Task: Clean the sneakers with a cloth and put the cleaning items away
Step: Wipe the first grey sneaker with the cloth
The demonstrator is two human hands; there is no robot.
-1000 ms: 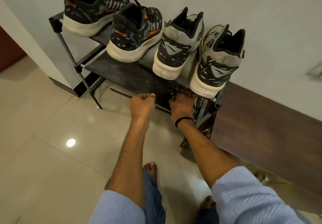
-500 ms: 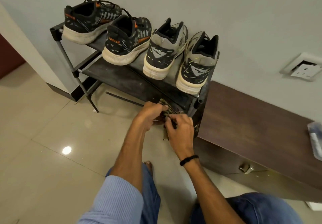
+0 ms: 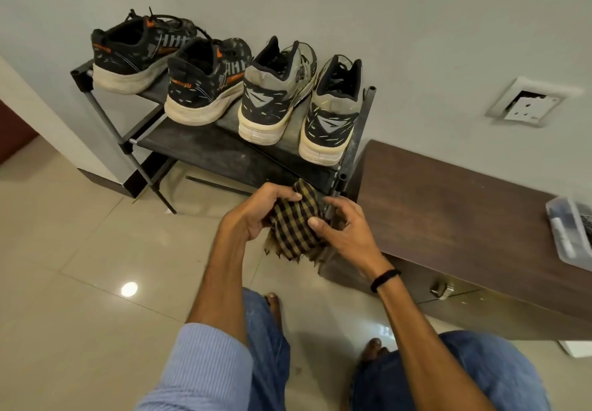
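Note:
A frayed yellow-and-black checked cloth [image 3: 294, 231] hangs between my two hands, in front of the lower shelf of the shoe rack [image 3: 205, 154]. My left hand [image 3: 259, 209] grips its upper left part. My right hand [image 3: 346, 231] pinches its right edge with the thumb on top. On the rack's top shelf stand a pair of black sneakers with orange marks [image 3: 205, 81] on the left and a pair of grey-and-black sneakers [image 3: 275, 93] on the right, heels toward me.
A dark wooden cabinet [image 3: 448, 212] stands right of the rack, with a clear plastic box [image 3: 570, 231] at its far right end. A wall socket [image 3: 528, 103] sits above it. Glossy tiled floor [image 3: 80, 266] spreads to the left. My bare feet are below.
Both hands have drawn the checked cloth out from the lower shelf and lifted it toward me. The view has risen and pulled back from the rack.

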